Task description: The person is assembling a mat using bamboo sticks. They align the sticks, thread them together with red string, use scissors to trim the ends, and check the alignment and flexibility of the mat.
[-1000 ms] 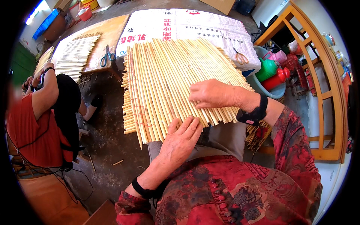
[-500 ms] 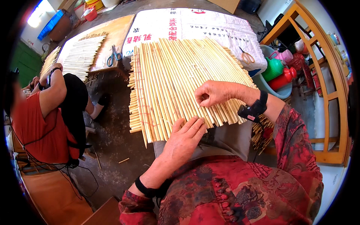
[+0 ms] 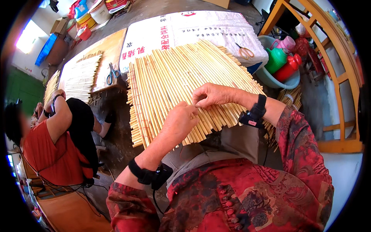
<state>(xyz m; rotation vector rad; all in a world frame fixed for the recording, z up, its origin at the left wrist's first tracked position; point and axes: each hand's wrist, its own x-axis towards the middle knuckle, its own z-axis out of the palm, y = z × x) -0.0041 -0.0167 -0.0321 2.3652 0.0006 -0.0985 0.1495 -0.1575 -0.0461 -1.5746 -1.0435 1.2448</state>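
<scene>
A mat of pale straw-coloured sticks [image 3: 162, 89], laced with reddish thread along its left side, lies over my lap and the cloth-covered table edge. Near its middle, my right hand [image 3: 206, 96] has its thumb and forefinger pinched at the surface. My left hand [image 3: 178, 121] is just left and lower, fingers curled, tips almost meeting the right hand's. Whatever lies between either hand's fingertips is too small to name. Orange-handled scissors [image 3: 245, 52] rest on the white printed cloth [image 3: 208, 27]; blue-handled scissors [image 3: 113, 74] sit on the board to the left.
At my left sits another person [image 3: 54, 143] in an orange top, beside stick mats [image 3: 81, 75] on a board. A blue tub [image 3: 291, 81] with green and red containers stands at right, near a wooden frame [image 3: 340, 96] and a stick bundle [image 3: 284, 100]. Buckets [image 3: 89, 17] stand behind.
My left hand has lifted from lying spread on the mat's near edge and moved up beside my right hand, fingers now curled. The whole view has shifted slightly.
</scene>
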